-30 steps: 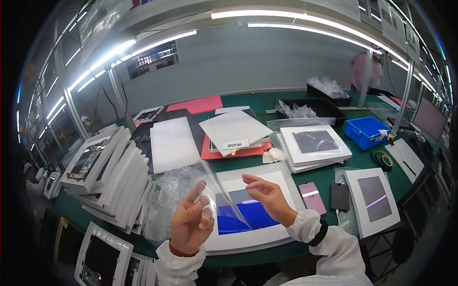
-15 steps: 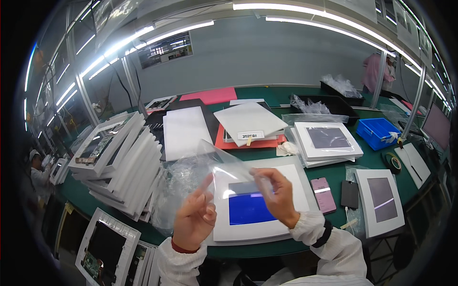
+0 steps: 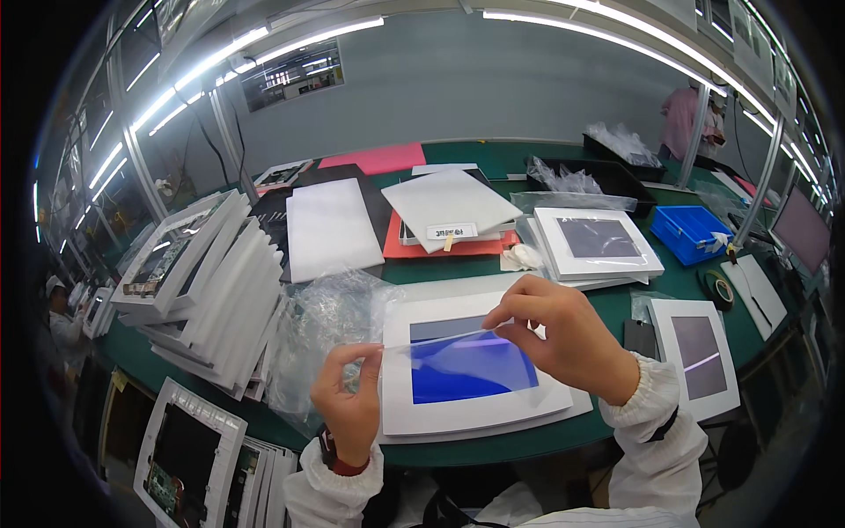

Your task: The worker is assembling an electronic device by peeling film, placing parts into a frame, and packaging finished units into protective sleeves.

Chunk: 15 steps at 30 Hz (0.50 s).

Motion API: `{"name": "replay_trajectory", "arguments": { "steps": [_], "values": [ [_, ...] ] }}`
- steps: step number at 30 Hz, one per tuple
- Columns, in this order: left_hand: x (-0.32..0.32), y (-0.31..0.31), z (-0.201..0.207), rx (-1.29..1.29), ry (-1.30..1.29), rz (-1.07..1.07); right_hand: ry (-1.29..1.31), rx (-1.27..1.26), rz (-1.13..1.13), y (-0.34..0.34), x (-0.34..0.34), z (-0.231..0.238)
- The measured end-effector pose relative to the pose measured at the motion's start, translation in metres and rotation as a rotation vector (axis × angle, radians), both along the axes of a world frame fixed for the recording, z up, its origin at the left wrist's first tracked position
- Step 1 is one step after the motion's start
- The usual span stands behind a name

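Note:
A white-framed display panel lies flat in front of me on a white sheet. Its window is blue over most of the area, with a grey strip along the top. Over the window both hands stretch a clear plastic film. My left hand pinches the film's left corner between thumb and forefinger, beside the frame. Above the panel's right side, my right hand pinches the other end. The film's lower part hangs over the blue area; whether it touches the panel I cannot tell.
Crumpled clear plastic lies left of the panel, beside a tall stack of white frames. Further right are another framed panel, stacked panels, a blue bin and a tape roll. White foam sheets lie behind.
My right hand has moved right and the left slightly down and left, drawing the film's edge out between them. The film, raised before, is lower now. The pink phone is now hidden by my right hand.

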<state>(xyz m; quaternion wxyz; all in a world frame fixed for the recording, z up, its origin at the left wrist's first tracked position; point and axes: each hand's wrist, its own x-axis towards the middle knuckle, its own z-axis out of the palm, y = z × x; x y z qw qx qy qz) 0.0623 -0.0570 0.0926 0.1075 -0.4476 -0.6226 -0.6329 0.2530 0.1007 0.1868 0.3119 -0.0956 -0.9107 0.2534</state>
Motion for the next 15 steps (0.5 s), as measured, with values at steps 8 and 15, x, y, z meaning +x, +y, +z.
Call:
{"name": "replay_trajectory", "arguments": {
  "steps": [8,15],
  "values": [
    [-0.003,-0.011,0.007,-0.084,-0.462,-0.272,-0.227,-0.404,-0.082,0.034,0.02,-0.012],
    [-0.041,0.015,-0.022,-0.391,-0.543,-0.38,-0.248,-0.512,-0.113,0.073,0.006,-0.074]
  ]
}}
